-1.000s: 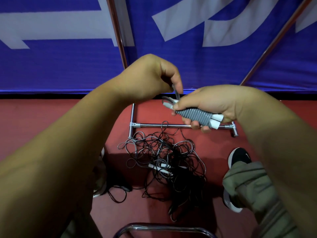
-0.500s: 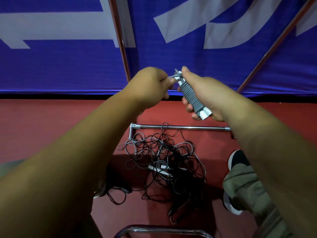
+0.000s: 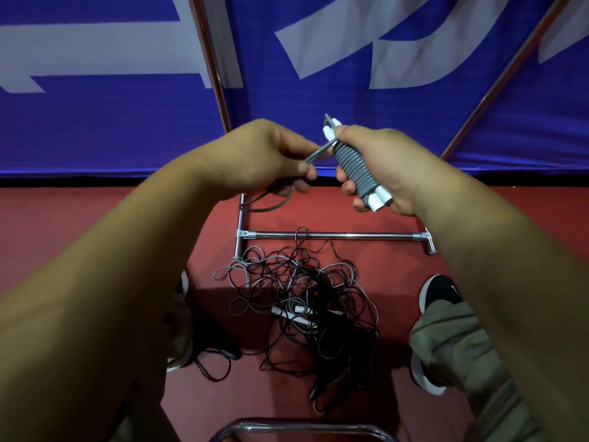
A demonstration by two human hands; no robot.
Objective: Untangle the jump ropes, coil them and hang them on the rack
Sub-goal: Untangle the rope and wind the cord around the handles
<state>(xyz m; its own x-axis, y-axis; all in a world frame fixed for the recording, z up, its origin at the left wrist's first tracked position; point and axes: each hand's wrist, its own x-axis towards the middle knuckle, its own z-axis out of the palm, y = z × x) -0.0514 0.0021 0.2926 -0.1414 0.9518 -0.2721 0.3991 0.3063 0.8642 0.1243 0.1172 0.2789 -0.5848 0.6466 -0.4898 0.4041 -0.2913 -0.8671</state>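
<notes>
My right hand (image 3: 384,169) grips a pair of white jump-rope handles with grey cord wound tightly round them (image 3: 358,172), held upright and tilted. My left hand (image 3: 264,157) pinches the free end of that grey cord (image 3: 317,154) just left of the bundle; a short loop of it hangs below the fingers. On the red floor beneath lies a tangled heap of black and grey jump ropes (image 3: 302,298) with white handles in it. The chrome rack's base bar (image 3: 334,235) runs across behind the heap, and its uprights (image 3: 212,62) rise against the wall.
A blue and white banner (image 3: 414,116) covers the wall behind the rack. My shoes (image 3: 438,291) and trouser leg stand right of the heap, another shoe at the left. A curved chrome bar (image 3: 302,428) crosses the bottom edge of the view.
Both hands have dropped slightly from half a second ago. My left hand has drawn the cord end away to the left, and a loop now hangs below it.
</notes>
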